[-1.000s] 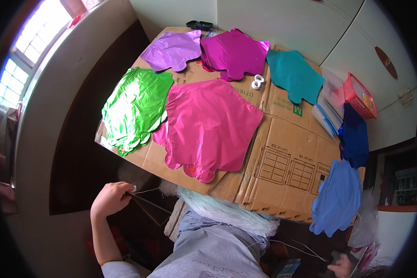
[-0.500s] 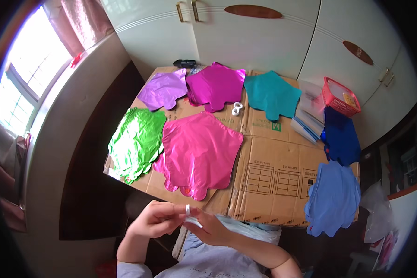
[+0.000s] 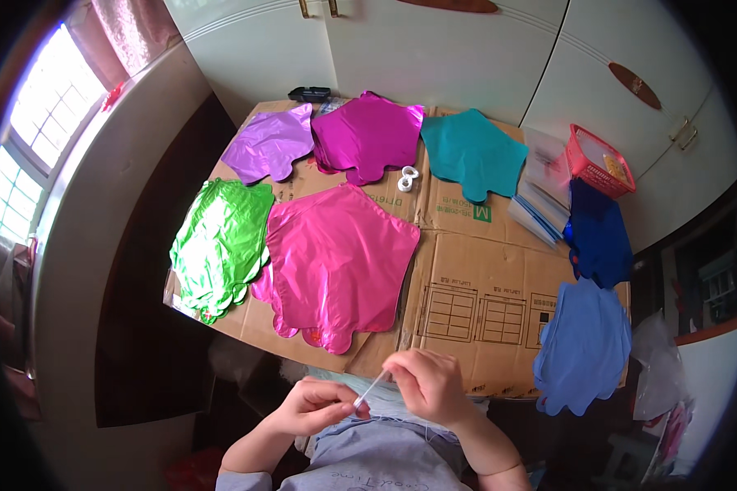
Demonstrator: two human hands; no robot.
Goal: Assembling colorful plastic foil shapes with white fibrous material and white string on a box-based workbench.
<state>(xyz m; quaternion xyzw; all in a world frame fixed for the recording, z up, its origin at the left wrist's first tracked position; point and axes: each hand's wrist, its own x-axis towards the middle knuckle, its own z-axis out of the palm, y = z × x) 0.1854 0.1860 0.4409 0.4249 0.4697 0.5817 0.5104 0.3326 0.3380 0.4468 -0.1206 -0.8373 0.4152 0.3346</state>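
My left hand [image 3: 313, 404] is closed, pinching a small white ribbon roll [image 3: 359, 403] at its fingertips in front of my body. From it a thin white ribbon [image 3: 375, 385] runs taut up to my right hand [image 3: 431, 388], whose fingers pinch the other end. Just beyond the hands lies a stack of flat pink foil balloons [image 3: 344, 258] on the cardboard [image 3: 467, 254]. Two more white ribbon rolls [image 3: 406, 178] sit between the magenta foil balloons [image 3: 370, 135] and the teal ones [image 3: 477, 153].
Green foil balloons [image 3: 221, 245] and lilac ones [image 3: 269, 143] lie at the left. Dark blue [image 3: 599, 233] and light blue stacks [image 3: 583, 348] line the right edge. A red plastic basket [image 3: 598, 168] stands at the back right, near clear plastic sleeves [image 3: 540, 209]. White cabinets [image 3: 442, 65] rise behind.
My hands were close together, with the white ribbon at the left fingers. My right hand has moved right and up, drawing a length of ribbon out between them.
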